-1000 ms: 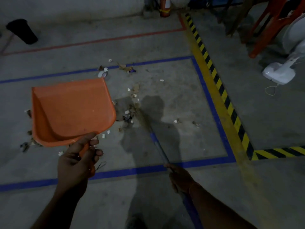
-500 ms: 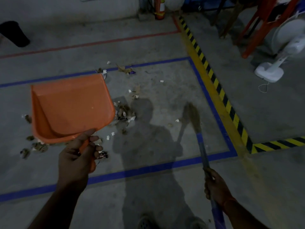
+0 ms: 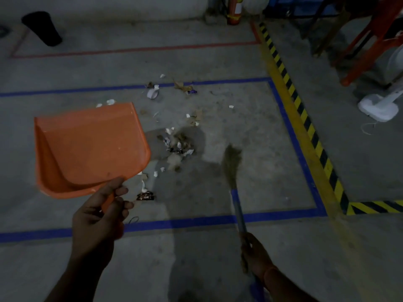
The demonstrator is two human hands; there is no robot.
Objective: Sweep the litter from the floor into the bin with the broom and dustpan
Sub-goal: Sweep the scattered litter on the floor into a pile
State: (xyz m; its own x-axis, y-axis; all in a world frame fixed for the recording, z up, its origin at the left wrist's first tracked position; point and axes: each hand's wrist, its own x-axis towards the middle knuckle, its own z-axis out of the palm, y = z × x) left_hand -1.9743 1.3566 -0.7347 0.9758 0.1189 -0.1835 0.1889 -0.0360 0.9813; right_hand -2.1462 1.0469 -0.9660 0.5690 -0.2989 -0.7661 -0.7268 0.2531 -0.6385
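My left hand (image 3: pixel 102 211) grips the handle of an orange dustpan (image 3: pixel 89 149), held above the floor with its inside facing me and nothing in it. My right hand (image 3: pixel 254 256) holds the blue stick of a broom (image 3: pixel 236 192) whose straw head (image 3: pixel 232 164) rests on the floor right of the litter. A loose pile of paper scraps and wrappers (image 3: pixel 177 147) lies between dustpan and broom head. More scraps (image 3: pixel 184 87) sit on the far blue line. A black bin (image 3: pixel 42 28) stands at the far left.
Blue tape lines (image 3: pixel 196 220) frame the littered patch; a yellow-black hazard stripe (image 3: pixel 303 125) runs along its right side. Beyond it are orange chair legs (image 3: pixel 366 51) and a white fan base (image 3: pixel 379 106). A red extinguisher (image 3: pixel 234 10) stands by the far wall.
The broom swung from the pile out to the right, then came partway back left. The dustpan stayed raised in my left hand. My view shifted slightly.
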